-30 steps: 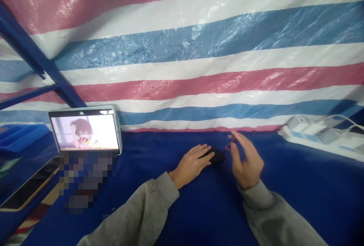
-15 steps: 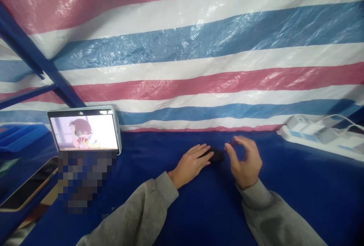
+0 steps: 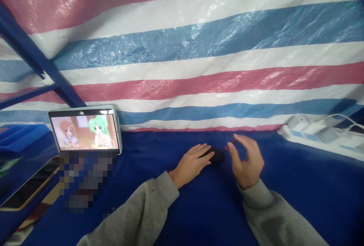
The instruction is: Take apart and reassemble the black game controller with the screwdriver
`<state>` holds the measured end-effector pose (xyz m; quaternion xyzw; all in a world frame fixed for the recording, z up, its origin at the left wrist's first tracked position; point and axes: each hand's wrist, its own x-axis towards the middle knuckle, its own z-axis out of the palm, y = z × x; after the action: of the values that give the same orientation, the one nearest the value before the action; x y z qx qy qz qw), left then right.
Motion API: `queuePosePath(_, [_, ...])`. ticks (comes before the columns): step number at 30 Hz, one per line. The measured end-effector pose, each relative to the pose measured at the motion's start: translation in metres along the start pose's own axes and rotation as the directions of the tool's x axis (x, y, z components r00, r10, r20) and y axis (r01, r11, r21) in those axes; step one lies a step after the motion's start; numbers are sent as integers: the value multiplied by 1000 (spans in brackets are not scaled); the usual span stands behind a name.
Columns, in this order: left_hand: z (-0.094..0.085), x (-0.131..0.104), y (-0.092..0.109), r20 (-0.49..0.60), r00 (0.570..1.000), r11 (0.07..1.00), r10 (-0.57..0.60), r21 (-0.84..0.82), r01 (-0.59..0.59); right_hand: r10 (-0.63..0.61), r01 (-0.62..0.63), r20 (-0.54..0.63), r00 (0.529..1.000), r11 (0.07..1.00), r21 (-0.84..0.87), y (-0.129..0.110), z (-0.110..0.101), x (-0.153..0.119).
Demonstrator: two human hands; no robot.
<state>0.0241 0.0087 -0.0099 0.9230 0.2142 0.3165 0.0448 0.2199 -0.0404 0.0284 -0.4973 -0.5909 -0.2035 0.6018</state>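
On the blue tabletop [image 3: 196, 208], a small black rounded, flattish object [image 3: 217, 155] lies in the middle; its kind cannot be made out. My left hand [image 3: 191, 165] rests over its left part, fingers stretched out and pressing down on it. To the right of it, my right hand [image 3: 248, 160] is raised slightly, thumb and index finger brought together in a pinch. Something small and dark reddish shows at those fingertips, too small to name. The other fingers of that hand are curled and partly hidden.
A tablet [image 3: 85, 130] playing a cartoon stands at the left, with a phone [image 3: 30, 183] and a blue tray [image 3: 22, 136] near it. A white power strip [image 3: 321, 136] with plugs and cables lies at the right. Striped sheeting [image 3: 199, 82] hangs behind the table.
My right hand has shifted slightly right, away from the black object, still pinched. My left hand stays in place. The picture on the tablet has changed.
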Motion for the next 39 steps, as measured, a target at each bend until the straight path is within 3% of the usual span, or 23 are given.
queuePosePath(19, [0, 0, 0, 7, 1000, 1000, -2, 19, 2, 39, -39, 27, 999, 999, -10, -4, -3, 1])
queuePosePath(31, [0, 0, 0, -3, 1000, 1000, -8, -4, 8, 70, -68, -79, 994, 997, 29, -3, -3, 2])
queuePosePath(39, [-2, 1, 1, 2, 1000, 1000, -5, 6, 5, 83, -82, -3, 997, 991, 109, -7, -2, 4])
